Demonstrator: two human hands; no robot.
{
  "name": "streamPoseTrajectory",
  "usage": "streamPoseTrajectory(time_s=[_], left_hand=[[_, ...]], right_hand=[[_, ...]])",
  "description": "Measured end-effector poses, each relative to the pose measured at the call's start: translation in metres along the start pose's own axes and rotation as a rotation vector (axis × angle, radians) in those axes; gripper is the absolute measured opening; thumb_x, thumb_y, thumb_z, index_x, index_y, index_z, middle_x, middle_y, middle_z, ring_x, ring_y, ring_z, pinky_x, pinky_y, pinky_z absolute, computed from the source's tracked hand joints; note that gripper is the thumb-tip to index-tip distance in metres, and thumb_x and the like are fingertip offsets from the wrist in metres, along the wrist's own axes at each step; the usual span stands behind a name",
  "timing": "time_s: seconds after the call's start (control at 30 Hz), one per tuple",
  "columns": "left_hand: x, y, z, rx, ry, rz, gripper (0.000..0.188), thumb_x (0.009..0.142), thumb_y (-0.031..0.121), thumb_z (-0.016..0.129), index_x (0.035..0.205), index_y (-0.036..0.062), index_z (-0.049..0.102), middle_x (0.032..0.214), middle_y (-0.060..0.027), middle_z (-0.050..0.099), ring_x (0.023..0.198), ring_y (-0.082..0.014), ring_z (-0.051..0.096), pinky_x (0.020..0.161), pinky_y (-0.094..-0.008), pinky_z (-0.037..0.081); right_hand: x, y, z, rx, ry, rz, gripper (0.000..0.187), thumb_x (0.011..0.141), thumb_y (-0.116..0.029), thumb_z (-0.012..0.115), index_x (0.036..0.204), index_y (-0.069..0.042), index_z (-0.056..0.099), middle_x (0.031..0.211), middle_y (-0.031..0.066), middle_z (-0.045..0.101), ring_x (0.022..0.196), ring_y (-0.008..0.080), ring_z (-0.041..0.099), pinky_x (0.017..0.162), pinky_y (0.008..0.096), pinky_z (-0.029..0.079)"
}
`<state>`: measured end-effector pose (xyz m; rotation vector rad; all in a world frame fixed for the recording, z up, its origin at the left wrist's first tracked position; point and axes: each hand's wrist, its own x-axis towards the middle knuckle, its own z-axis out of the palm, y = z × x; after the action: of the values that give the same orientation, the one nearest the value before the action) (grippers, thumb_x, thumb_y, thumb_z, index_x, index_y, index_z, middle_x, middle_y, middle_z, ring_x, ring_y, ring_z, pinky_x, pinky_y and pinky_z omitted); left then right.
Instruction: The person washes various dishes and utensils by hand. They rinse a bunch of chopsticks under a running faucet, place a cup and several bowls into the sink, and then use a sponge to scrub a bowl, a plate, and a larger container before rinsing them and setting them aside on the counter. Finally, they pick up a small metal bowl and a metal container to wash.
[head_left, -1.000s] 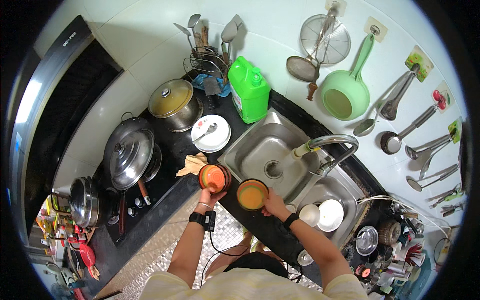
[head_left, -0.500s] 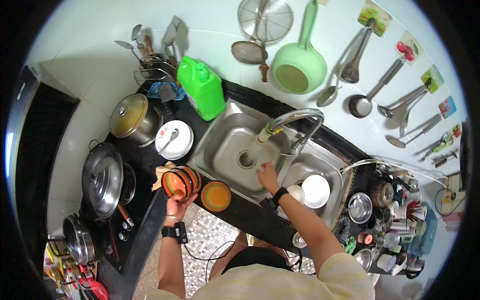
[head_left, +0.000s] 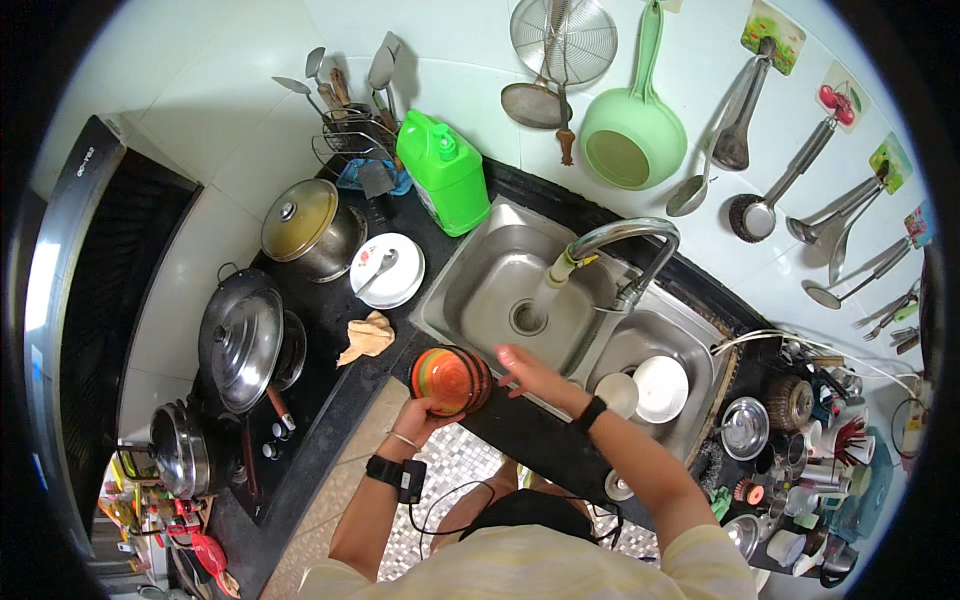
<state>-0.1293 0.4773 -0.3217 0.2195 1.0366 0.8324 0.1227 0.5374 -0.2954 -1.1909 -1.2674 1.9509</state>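
Near the counter's front edge, my left hand [head_left: 421,418] grips a stack of orange bowls [head_left: 447,383] with green and dark bands, tilted so that the orange inside shows. Just right of the stack is my right hand [head_left: 535,376], its fingers stretched toward the bowls with nothing in them. It is slightly blurred and sits over the front rim of the steel sink [head_left: 470,300]. Water runs from the curved tap [head_left: 625,230] toward the drain. White bowls [head_left: 660,388] stand in the right basin.
A tan cloth [head_left: 367,337] lies left of the bowls. Behind it are stacked white plates [head_left: 392,285] with a spoon, a lidded pot [head_left: 310,225] and a green jug [head_left: 442,175]. Farther left, a covered wok [head_left: 240,345] sits on the stove. Utensils hang on the wall; dishes crowd the right counter.
The stack in my left hand has moved right, off the cloth. The single orange bowl beside it no longer shows separately. My right hand has come out of the basin toward the stack.
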Motion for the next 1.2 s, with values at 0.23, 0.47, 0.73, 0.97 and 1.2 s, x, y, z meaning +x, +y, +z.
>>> streamPoseTrajectory(time_s=[0.23, 0.47, 0.73, 0.97, 1.2], left_hand=[[0.028, -0.013, 0.016, 0.431, 0.31, 0.066, 0.072, 0.072, 0.005, 0.052, 0.137, 0.0157, 0.023, 0.125, -0.0095, 0.026, 0.096, -0.0349, 0.056, 0.062, -0.0443, 0.056], [0.05, -0.021, -0.009, 0.519, 0.355, 0.136, 0.068, 0.075, 0.013, 0.051, 0.137, 0.0155, 0.023, 0.124, -0.01, 0.025, 0.106, -0.0354, 0.049, 0.061, -0.0434, 0.056], [0.001, -0.049, 0.062, -0.4, 0.243, -0.158, 0.06, 0.083, 0.028, 0.058, 0.131, 0.0093, 0.028, 0.128, -0.0168, 0.031, 0.113, -0.0393, 0.043, 0.093, -0.0499, 0.043], [0.03, -0.069, 0.053, -0.686, -0.023, 0.229, 0.059, 0.077, 0.019, 0.061, 0.126, -0.0043, 0.035, 0.128, -0.0215, 0.038, 0.122, -0.0415, 0.033, 0.1, -0.0438, 0.039], [0.041, -0.04, 0.025, -0.697, -0.017, 0.382, 0.046, 0.075, 0.016, 0.054, 0.119, 0.0039, 0.045, 0.119, -0.0137, 0.05, 0.113, -0.0337, 0.046, 0.098, -0.0519, 0.038]], right_hand=[[0.035, 0.047, 0.02, -0.355, 0.061, -0.089, 0.07, 0.087, -0.054, 0.042, 0.126, 0.005, 0.039, 0.118, 0.0291, 0.042, 0.108, 0.0377, 0.047, 0.097, 0.0409, 0.034], [0.041, 0.082, 0.021, -0.452, 0.129, -0.142, 0.069, 0.086, -0.048, 0.05, 0.129, 0.003, 0.034, 0.113, 0.019, 0.036, 0.088, 0.0237, 0.054, 0.063, 0.0279, 0.053], [0.009, 0.09, -0.079, -0.202, -0.058, 0.276, 0.057, 0.082, -0.054, 0.051, 0.101, 0.0, 0.056, 0.074, 0.0054, 0.058, 0.065, 0.0162, 0.056, 0.056, 0.0296, 0.047], [-0.082, 0.216, -0.21, -0.892, 0.85, 0.67, 0.05, 0.075, -0.027, 0.063, 0.106, 0.009, 0.048, 0.1, 0.0219, 0.061, 0.09, 0.0316, 0.061, 0.08, 0.0367, 0.049], [-0.092, 0.261, -0.208, -0.701, 0.757, 0.756, 0.028, 0.074, -0.017, 0.065, 0.088, 0.005, 0.058, 0.091, 0.0233, 0.062, 0.085, 0.0317, 0.063, 0.074, 0.0383, 0.052]])
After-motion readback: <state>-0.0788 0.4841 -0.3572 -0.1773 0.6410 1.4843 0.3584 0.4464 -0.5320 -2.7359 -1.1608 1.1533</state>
